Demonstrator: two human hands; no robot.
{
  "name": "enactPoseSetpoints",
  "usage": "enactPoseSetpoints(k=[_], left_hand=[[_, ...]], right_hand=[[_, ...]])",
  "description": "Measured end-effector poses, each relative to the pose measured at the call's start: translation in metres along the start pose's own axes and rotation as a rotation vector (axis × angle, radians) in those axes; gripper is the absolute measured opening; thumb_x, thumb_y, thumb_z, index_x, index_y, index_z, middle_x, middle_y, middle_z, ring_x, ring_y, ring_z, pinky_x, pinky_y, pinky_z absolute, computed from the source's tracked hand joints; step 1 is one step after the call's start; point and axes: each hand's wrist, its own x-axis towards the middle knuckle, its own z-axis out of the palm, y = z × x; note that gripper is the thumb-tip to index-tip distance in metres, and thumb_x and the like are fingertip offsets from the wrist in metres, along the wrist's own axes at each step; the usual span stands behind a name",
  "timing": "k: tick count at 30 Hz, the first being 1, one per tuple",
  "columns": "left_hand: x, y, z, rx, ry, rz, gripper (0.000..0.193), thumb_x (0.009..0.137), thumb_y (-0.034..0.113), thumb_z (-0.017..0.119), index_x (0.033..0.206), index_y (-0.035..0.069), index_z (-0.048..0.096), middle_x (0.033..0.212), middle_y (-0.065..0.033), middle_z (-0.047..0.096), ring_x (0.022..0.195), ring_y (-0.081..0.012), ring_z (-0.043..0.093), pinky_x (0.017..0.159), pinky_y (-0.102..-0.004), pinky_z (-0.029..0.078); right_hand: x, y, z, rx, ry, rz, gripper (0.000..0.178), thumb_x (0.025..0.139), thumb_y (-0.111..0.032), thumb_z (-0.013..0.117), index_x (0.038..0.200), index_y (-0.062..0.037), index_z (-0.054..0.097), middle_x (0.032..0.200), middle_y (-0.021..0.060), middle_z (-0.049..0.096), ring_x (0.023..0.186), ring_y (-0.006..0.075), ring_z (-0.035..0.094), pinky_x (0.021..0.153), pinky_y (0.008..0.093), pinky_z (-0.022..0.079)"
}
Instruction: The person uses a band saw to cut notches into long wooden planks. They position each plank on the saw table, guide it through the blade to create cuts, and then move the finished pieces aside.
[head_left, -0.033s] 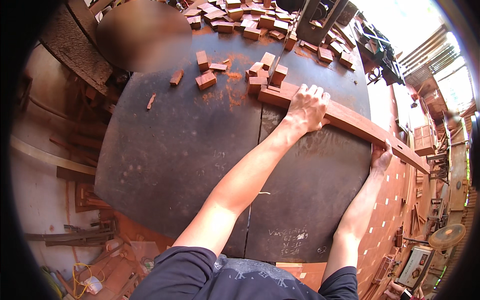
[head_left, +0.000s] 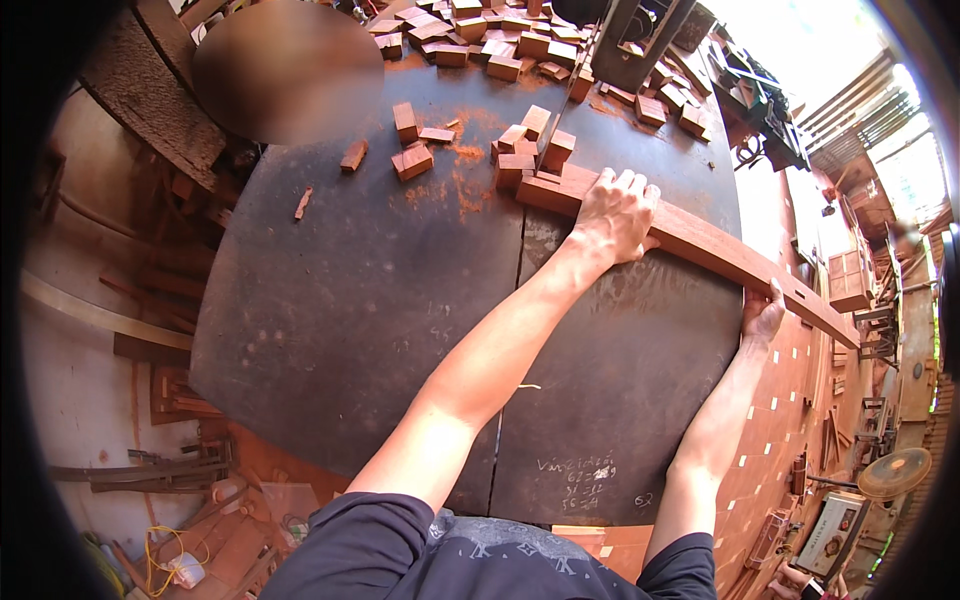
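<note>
A long reddish-brown wooden beam (head_left: 715, 242) lies slantwise over the right part of the dark saw table (head_left: 350, 330) and sticks out past its right edge. My left hand (head_left: 615, 215) grips it near its far-left end, fingers bent over the top. Farther along, my right hand (head_left: 764, 314) holds the beam from the near side, beyond the table's edge, thumb up by a small slot. The beam's left end meets a thin upright saw blade (head_left: 552, 138). Small cut blocks (head_left: 513, 168) crowd around the blade at that end.
Many offcut blocks (head_left: 505, 67) are heaped at the table's far side, near a dark blade guide (head_left: 640, 45). Several loose blocks (head_left: 411, 160) and orange sawdust (head_left: 468, 152) lie left of the blade. A blurred round shape (head_left: 288, 70) covers the upper left. Tiled floor (head_left: 745, 440) shows at right.
</note>
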Motion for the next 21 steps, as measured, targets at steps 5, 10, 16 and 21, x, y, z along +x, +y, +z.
enactPoseSetpoints(k=[5, 10, 16, 21], left_hand=[[0.003, -0.003, -0.002, 0.000, -0.020, -0.001, 0.063, 0.082, 0.050, 0.087, 0.119, 0.003, 0.068, 0.115, -0.0116, 0.069, 0.117, -0.0263, 0.064, 0.101, -0.0411, 0.047], [0.007, -0.004, -0.002, 0.003, -0.007, 0.004, 0.064, 0.082, 0.051, 0.086, 0.121, 0.003, 0.068, 0.116, -0.0119, 0.069, 0.118, -0.0265, 0.064, 0.102, -0.0412, 0.047], [0.009, -0.007, -0.003, 0.029, -0.026, -0.004, 0.067, 0.083, 0.053, 0.086, 0.123, 0.003, 0.066, 0.117, -0.0120, 0.069, 0.119, -0.0269, 0.064, 0.102, -0.0428, 0.048], [0.013, -0.003, -0.002, 0.041, -0.042, 0.008, 0.068, 0.083, 0.056, 0.085, 0.122, 0.004, 0.065, 0.118, -0.0118, 0.069, 0.120, -0.0271, 0.064, 0.104, -0.0431, 0.047]], right_hand=[[0.000, 0.001, 0.008, 0.012, 0.002, 0.016, 0.070, 0.102, -0.008, 0.052, 0.167, -0.0141, 0.028, 0.156, 0.0220, 0.052, 0.136, 0.0392, 0.059, 0.108, 0.0559, 0.058], [0.002, 0.000, 0.009, 0.010, -0.027, 0.038, 0.072, 0.103, -0.009, 0.054, 0.169, -0.0175, 0.026, 0.157, 0.0210, 0.052, 0.136, 0.0374, 0.060, 0.108, 0.0546, 0.057], [0.002, 0.007, 0.017, -0.013, 0.040, -0.011, 0.039, 0.105, -0.016, 0.062, 0.138, 0.0031, 0.056, 0.132, 0.0188, 0.067, 0.125, 0.0323, 0.066, 0.113, 0.0502, 0.052], [0.016, 0.004, -0.008, 0.014, -0.028, 0.014, 0.037, 0.107, -0.016, 0.061, 0.137, 0.0040, 0.057, 0.133, 0.0189, 0.067, 0.126, 0.0330, 0.065, 0.114, 0.0495, 0.051]])
